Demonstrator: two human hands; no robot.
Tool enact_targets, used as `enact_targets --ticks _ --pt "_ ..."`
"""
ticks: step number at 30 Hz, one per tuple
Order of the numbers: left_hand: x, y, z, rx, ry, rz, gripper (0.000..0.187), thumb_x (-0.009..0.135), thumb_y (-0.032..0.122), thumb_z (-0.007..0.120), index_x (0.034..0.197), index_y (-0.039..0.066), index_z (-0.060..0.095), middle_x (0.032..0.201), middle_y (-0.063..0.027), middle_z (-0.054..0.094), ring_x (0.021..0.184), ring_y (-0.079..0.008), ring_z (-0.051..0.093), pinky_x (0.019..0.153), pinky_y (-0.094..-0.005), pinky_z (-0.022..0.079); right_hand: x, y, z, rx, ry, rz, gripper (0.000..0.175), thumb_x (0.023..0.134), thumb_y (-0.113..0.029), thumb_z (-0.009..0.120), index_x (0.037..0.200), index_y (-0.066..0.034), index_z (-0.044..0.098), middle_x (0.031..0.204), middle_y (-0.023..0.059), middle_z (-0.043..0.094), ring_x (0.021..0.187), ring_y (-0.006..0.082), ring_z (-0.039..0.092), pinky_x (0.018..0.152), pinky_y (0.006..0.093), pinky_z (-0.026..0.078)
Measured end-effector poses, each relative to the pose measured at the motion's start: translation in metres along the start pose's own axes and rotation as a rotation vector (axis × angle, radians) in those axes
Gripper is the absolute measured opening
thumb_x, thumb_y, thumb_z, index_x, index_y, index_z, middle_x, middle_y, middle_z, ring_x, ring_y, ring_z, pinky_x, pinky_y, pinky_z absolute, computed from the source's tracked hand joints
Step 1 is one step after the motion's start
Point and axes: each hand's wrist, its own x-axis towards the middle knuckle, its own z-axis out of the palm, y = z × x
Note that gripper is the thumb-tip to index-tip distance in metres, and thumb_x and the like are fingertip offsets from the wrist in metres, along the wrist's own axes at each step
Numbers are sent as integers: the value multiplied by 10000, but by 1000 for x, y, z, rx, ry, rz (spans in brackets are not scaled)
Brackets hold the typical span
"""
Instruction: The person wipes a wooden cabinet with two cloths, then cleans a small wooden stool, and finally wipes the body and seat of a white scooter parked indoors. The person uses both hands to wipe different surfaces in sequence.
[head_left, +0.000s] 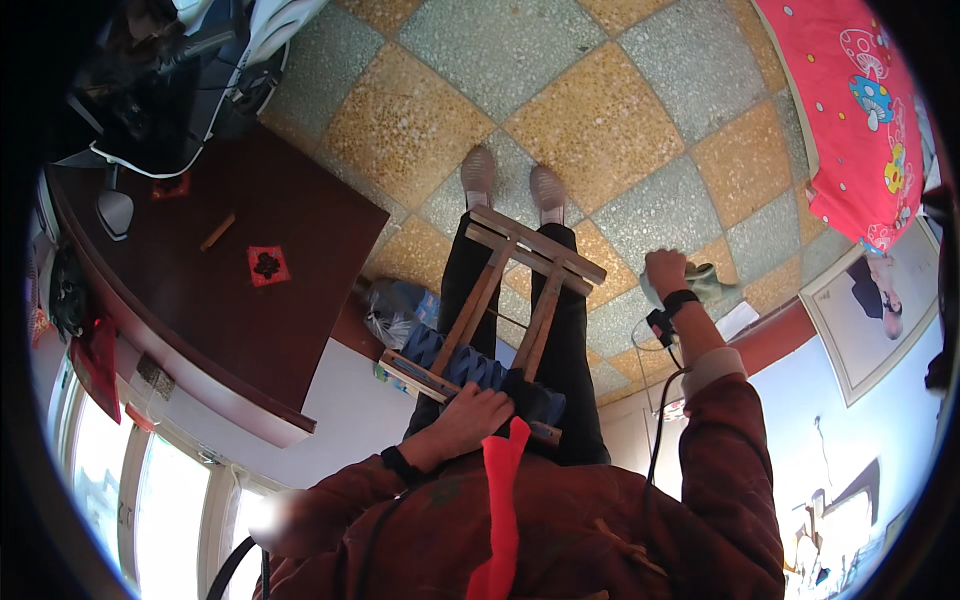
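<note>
A wooden folding stool (499, 281) lies across my thighs, its legs pointing away from me. Its seat is woven from blue fabric strips (469, 364), with black fabric (529, 397) near the right end. My left hand (478, 420) grips the seat's near edge, fingers curled over it. A bright red fabric strip (501, 487) runs from beside that hand down over my front. My right hand (666, 274) is stretched out to the right, well apart from the stool, with curled fingers. Right by it is a grey-green cloth-like thing (709, 283); whether the hand holds it is unclear.
At left, a dark brown table (300, 195) bears a red paper decoration (268, 265), a small wooden piece (217, 232) and a grey spatula-like tool (115, 210). A clear plastic bag (390, 315) sits beside the table. A red patterned cloth (855, 120) and framed picture (874, 307) are at right.
</note>
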Motion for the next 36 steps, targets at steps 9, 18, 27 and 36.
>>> enact_targets --ticks 9,18,27,36 --pt "2 4 -1 -57 45 -24 317 837 252 589 1085 57 610 998 -71 599 951 -236 605 832 -372 389 56 -144 -17 561 166 -257 385 756 -250 784 1083 -102 646 1183 156 643 1123 389 611 898 514 508" --pt "-7 11 -7 -82 -86 -57 277 867 226 576 1100 82 621 994 -67 606 970 -245 596 836 -389 384 55 -89 -40 700 -200 -153 527 566 -351 828 984 -57 699 947 181 727 931 383 699 823 459 559" --pt "-3 21 -65 -5 -67 -2 449 783 365 745 1128 107 619 1022 -63 616 1041 -262 593 889 -404 377 -64 7 -203 831 243 -67 559 590 -355 770 1050 -59 653 953 183 713 937 397 679 818 469 520" --pt "15 51 -127 317 132 20 452 791 389 755 1109 95 624 1016 -78 624 1017 -285 609 877 -418 408 -244 12 -334 493 847 56 559 662 -279 778 1117 -33 567 882 176 636 751 390 666 666 486 542"
